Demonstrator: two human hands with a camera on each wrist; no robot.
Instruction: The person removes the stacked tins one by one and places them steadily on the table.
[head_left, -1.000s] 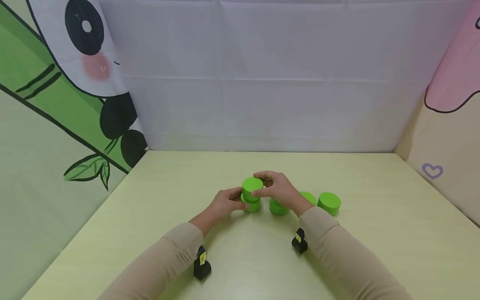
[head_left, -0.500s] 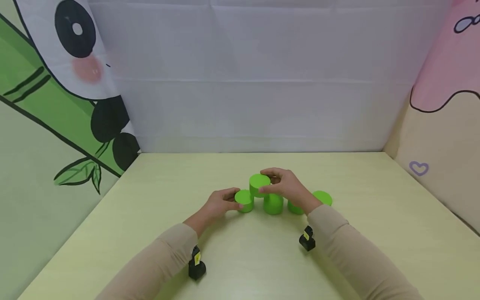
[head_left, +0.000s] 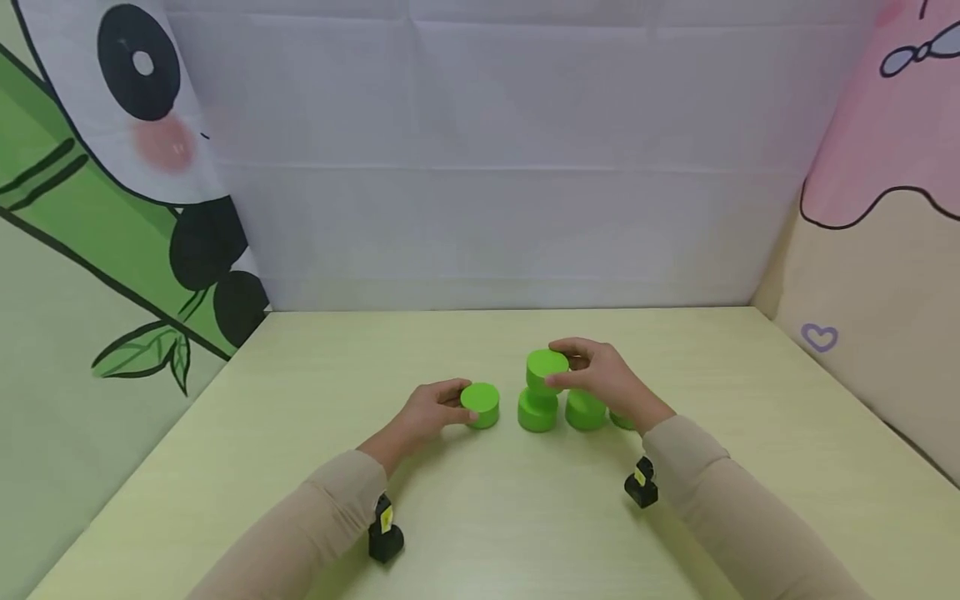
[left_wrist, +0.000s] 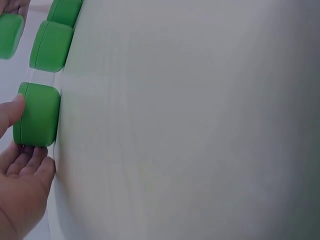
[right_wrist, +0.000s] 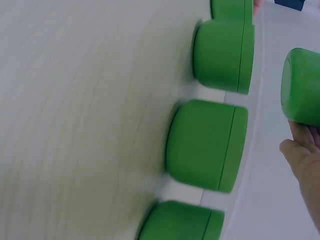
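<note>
My left hand (head_left: 429, 414) grips the leftmost small green lidded jar (head_left: 480, 405), which stands upright on the table; in the left wrist view the thumb (left_wrist: 12, 112) lies near its lid and the fingers at its lower side. My right hand (head_left: 611, 382) holds another green jar (head_left: 546, 372) between thumb and fingers, raised above the row. In the head view this jar overlaps the top of the second jar (head_left: 537, 414); in the right wrist view the raised jar (right_wrist: 302, 87) shows apart from the standing ones.
To the right of the second jar stand a third green jar (head_left: 585, 412) and a fourth, partly hidden behind my right wrist. Black wrist cameras (head_left: 386, 533) hang under both sleeves. A white cloth backdrop (head_left: 480, 208) closes off the table's (head_left: 480, 517) far edge.
My right hand has carried its jar to the right, from on top of the leftmost jar to over the second one. The left hand keeps its grip on the leftmost jar.
</note>
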